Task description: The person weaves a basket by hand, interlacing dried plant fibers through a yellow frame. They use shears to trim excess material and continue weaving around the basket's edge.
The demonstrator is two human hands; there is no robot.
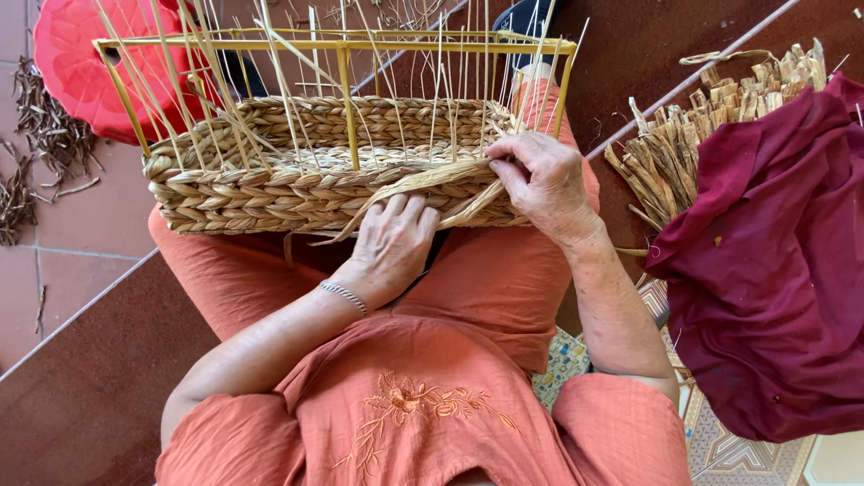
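Note:
A half-woven basket [270,184] of braided straw rests on my lap, built around a yellow metal frame [346,45] with thin upright reeds sticking out of it. My left hand [391,243] presses its fingers against the basket's near wall and pinches a flat straw strand [423,180]. My right hand [540,180] grips the same strand at the basket's right corner, fingers curled over the rim. A silver bracelet sits on my left wrist.
A bundle of dried straw pieces [711,117] lies to the right, partly covered by a dark red cloth [774,270]. A red plastic stool [81,63] stands at the upper left. Loose straw scraps [45,144] litter the tiled floor at left.

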